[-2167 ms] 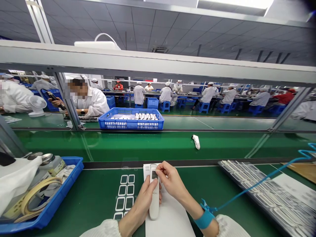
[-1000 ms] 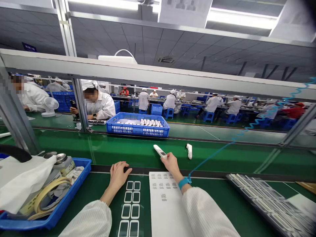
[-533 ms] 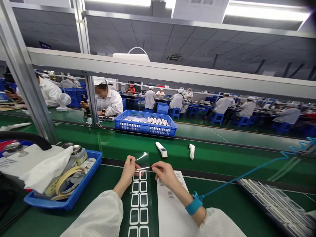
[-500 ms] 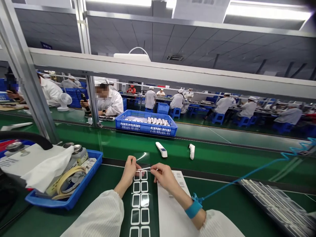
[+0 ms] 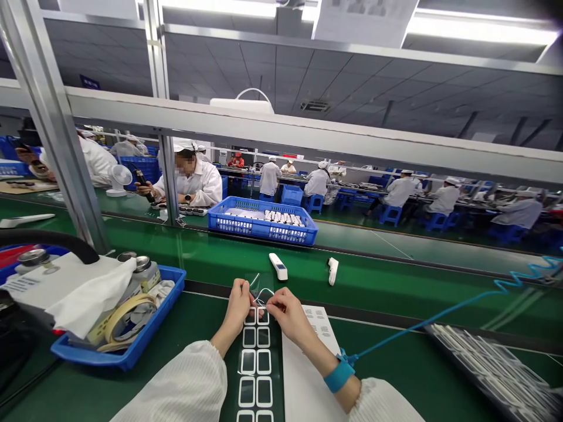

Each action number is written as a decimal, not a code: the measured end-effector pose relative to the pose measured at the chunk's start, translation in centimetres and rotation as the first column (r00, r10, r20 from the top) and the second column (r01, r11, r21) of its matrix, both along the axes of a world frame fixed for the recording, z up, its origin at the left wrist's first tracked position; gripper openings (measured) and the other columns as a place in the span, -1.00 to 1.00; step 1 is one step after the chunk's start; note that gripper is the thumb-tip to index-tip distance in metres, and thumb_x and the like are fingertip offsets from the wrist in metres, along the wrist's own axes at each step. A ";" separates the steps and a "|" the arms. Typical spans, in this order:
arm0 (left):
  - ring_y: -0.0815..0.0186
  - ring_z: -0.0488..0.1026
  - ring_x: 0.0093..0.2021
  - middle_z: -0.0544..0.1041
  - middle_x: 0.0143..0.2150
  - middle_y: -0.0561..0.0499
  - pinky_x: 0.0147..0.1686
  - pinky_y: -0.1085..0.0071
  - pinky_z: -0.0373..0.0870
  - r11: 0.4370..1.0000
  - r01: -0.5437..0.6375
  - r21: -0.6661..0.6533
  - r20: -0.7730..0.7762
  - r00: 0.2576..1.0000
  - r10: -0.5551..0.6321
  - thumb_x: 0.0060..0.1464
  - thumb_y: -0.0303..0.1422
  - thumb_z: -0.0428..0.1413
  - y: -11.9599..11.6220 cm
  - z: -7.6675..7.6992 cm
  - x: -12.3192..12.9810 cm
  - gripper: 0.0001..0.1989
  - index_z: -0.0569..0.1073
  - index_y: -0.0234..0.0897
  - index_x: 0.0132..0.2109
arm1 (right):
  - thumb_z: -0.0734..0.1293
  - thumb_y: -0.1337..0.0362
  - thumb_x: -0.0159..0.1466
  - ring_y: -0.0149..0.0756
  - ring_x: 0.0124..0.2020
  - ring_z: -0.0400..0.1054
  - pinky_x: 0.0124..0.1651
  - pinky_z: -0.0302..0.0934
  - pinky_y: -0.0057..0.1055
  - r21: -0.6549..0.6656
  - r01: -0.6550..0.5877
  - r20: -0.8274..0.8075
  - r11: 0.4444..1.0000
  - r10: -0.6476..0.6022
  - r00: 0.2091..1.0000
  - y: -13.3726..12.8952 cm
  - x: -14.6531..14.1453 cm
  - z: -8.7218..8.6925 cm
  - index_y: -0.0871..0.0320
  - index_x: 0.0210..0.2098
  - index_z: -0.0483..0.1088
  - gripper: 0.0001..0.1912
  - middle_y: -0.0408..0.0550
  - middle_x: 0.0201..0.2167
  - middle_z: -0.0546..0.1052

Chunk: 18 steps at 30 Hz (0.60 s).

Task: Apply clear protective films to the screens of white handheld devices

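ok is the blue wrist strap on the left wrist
No, the blue wrist strap is around the right wrist, while the left wrist is bare.

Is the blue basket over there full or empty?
Partly full: the blue plastic crate holds a cluster of white items on one side and flat white pieces on the other.

On desk: tray at left, frame strip centre, paper sheet just right of it, parts tray at right. Left hand and right hand hold clear film above strip's far end. Farther: two handheld devices on belt; crate beyond.
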<state>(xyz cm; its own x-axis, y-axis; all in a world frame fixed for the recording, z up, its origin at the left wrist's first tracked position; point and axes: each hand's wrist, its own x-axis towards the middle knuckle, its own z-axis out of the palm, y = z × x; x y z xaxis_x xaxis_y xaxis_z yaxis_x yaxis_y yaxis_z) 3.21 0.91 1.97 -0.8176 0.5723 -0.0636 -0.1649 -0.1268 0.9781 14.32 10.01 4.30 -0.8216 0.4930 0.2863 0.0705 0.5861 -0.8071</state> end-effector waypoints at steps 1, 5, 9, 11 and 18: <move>0.32 0.40 -0.71 0.28 -0.64 0.25 -0.72 0.44 0.36 1.000 0.003 0.001 -0.007 1.000 -0.003 0.18 -0.14 -0.13 0.0 0.0 0.0 -0.80 0.13 -0.15 -0.26 | 0.29 0.44 0.13 -0.36 -0.41 0.29 -0.37 0.20 -0.46 0.042 0.015 0.016 0.999 -0.016 1.000 0.0 0.0 0.2 0.18 -0.52 0.45 -0.86 -0.12 -0.42 0.30; 0.33 0.39 -0.72 0.27 -0.65 0.26 -0.72 0.46 0.34 1.000 0.002 -0.016 -0.031 1.000 -0.003 0.16 -0.11 -0.10 0.0 -0.1 0.0 -0.77 0.14 -0.15 -0.27 | 0.25 0.48 0.15 -0.35 -0.39 0.25 -0.34 0.13 -0.44 0.135 0.001 0.038 0.991 -0.006 0.999 -0.6 0.4 0.7 0.19 -0.54 0.36 -0.83 -0.14 -0.45 0.27; 0.34 0.38 -0.72 0.25 -0.65 0.27 -0.73 0.48 0.30 0.999 -0.015 -0.046 -0.042 0.999 0.013 0.17 -0.14 -0.12 0.0 -0.5 -0.5 -0.80 0.14 -0.15 -0.30 | 0.17 0.44 0.26 -0.36 -0.37 0.23 -0.34 0.12 -0.45 0.222 -0.120 -0.085 0.968 0.142 0.986 -1.8 1.5 0.8 0.17 -0.48 0.28 -0.81 -0.12 -0.39 0.27; 0.32 0.41 -0.71 0.25 -0.64 0.26 -0.72 0.46 0.32 0.998 -0.020 -0.066 -0.043 0.999 0.017 0.17 -0.16 -0.13 0.0 -0.8 -0.8 -0.82 0.13 -0.15 -0.30 | 0.15 0.38 0.31 -0.36 -0.37 0.23 -0.34 0.13 -0.45 0.220 -0.132 -0.134 0.966 0.164 0.977 -1.6 1.8 0.7 0.17 -0.43 0.31 -0.80 -0.12 -0.39 0.26; 0.27 0.48 -0.59 0.36 -0.55 0.15 -0.56 0.34 0.44 0.989 -0.035 -0.144 -0.181 0.983 0.009 0.14 -0.15 -0.09 -0.4 -0.9 -1.9 -0.79 0.24 -0.19 -0.26 | 0.22 0.31 0.28 -0.29 -0.37 0.30 -0.33 0.20 -0.38 0.390 0.271 0.082 0.880 -0.327 0.942 7.3 0.0 0.5 0.09 0.26 0.08 -0.44 -0.02 -0.22 0.27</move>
<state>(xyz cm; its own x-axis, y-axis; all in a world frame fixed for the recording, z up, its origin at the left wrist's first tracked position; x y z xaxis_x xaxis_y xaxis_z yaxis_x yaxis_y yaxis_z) 1.29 0.54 1.04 -0.8356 0.5493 0.0041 0.0165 0.0175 0.9997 14.30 17.28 4.75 -0.6969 0.6033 0.3878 0.3863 0.7713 -0.5058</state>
